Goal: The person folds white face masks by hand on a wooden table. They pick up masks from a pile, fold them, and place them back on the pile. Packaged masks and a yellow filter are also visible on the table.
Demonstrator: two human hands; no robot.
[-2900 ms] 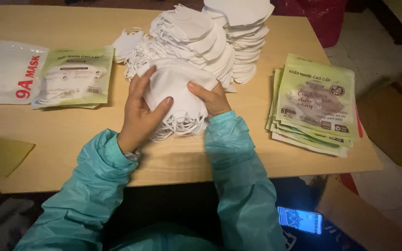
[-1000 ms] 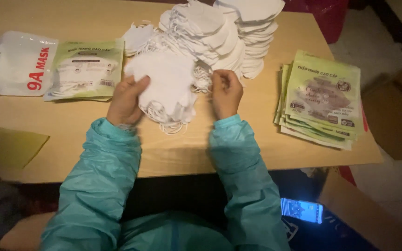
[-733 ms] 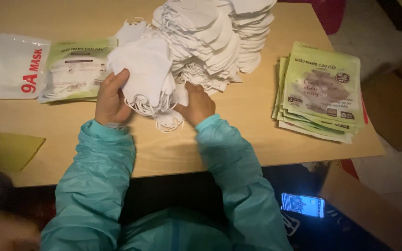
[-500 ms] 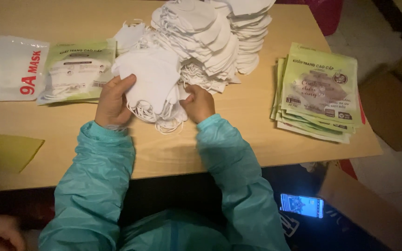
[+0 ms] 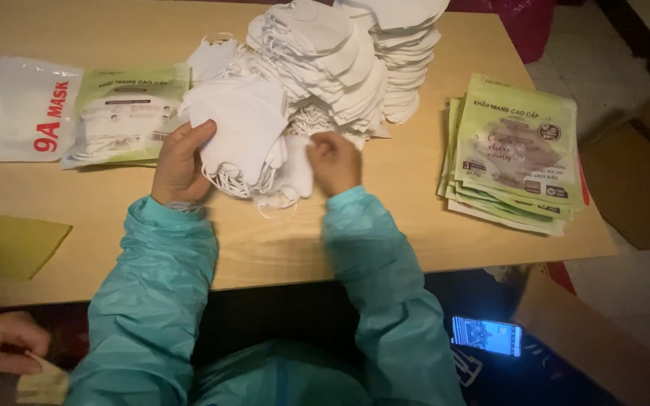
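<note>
My left hand (image 5: 178, 162) grips a small stack of white folded face masks (image 5: 242, 131), held slightly tilted above the wooden table (image 5: 415, 218). My right hand (image 5: 334, 159) has its fingers curled on the right edge of the same stack, near the dangling ear loops. Just behind it lies a large heap of loose white masks (image 5: 325, 60) in leaning piles. Both arms wear teal sleeves.
Two filled mask packets (image 5: 126, 113) (image 5: 16, 109) lie at the left. A stack of empty green pouches (image 5: 517, 154) sits at the right. A yellow sheet (image 5: 13, 244) lies at the near left edge. Another person's hand (image 5: 1, 342) shows bottom left. A lit phone (image 5: 487, 336) and cardboard boxes (image 5: 633, 180) are on the floor.
The stack of masks has been lifted and shifted slightly; my right hand moved from its right side to underneath, then back to the right edge. Another person's hand appeared at the bottom left.
</note>
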